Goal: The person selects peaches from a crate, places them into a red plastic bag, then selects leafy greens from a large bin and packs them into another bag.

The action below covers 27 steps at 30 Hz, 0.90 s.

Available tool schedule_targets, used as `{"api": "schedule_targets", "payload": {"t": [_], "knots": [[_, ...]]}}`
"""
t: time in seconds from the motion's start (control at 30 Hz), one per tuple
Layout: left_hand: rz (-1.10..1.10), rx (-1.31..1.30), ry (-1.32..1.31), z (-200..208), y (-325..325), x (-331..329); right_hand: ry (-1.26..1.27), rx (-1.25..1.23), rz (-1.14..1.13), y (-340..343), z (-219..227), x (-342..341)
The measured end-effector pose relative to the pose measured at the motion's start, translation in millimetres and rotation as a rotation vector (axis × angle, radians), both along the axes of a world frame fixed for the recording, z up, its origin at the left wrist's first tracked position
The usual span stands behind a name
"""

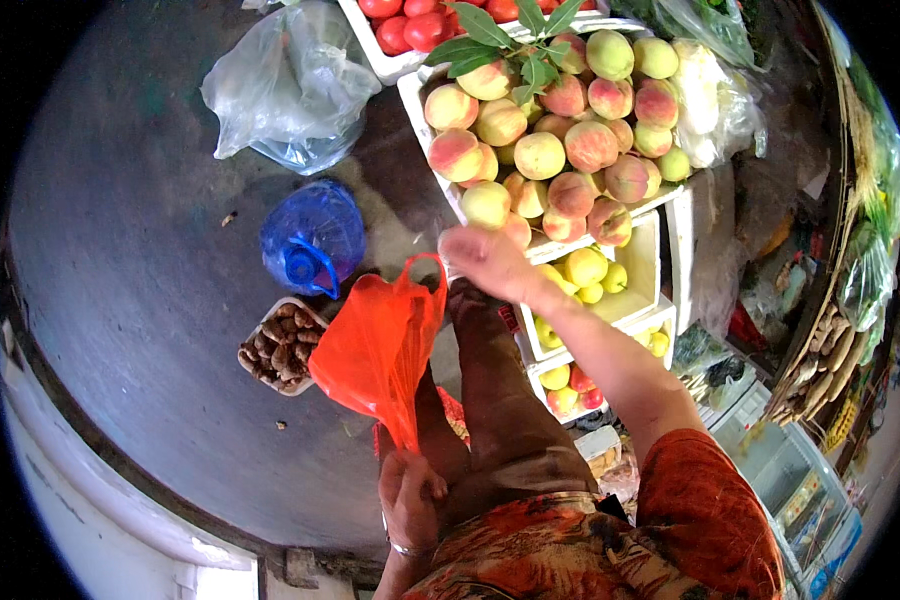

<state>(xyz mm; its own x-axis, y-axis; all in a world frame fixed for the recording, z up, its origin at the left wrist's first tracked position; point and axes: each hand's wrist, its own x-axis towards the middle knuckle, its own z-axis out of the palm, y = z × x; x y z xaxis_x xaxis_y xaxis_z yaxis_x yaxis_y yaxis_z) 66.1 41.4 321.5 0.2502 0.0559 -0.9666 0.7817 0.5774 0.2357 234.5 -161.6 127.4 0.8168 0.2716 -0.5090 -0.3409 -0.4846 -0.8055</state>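
My left hand is closed around the gathered narrow end of a red plastic bag, in front of my body. The bag spreads out away from that hand, with a looped handle at its far end. My right hand is beside this loop, at the near left corner of a white box of peaches. Motion blurs its fingers, so whether they grip the handle does not show. Green leaves lie on the peaches.
Smaller white boxes hold yellow-green fruit and mixed apples. Red tomatoes fill a box at the far edge. On the floor are a blue water jug, a tray of brown knobbly produce and a clear plastic bag.
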Motion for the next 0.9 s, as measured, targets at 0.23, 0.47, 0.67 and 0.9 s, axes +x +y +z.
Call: {"api": "schedule_targets", "payload": {"t": [0.23, 0.47, 0.67, 0.9], "knots": [[-0.139, -0.186, -0.061, 24, 2, 8, -0.102, -0.058, 0.816, 70, -30, -100], [-0.236, -0.523, -0.130, 51, 12, 19, -0.128, -0.317, 0.746, 89, -81, -149], [-0.212, -0.597, -0.165, 53, 0, 14, -0.107, -0.299, 0.716, 99, -76, -147], [-0.211, -0.609, -0.114, 52, -9, 16, -0.017, -0.252, 0.698, 75, -69, -137]]}}
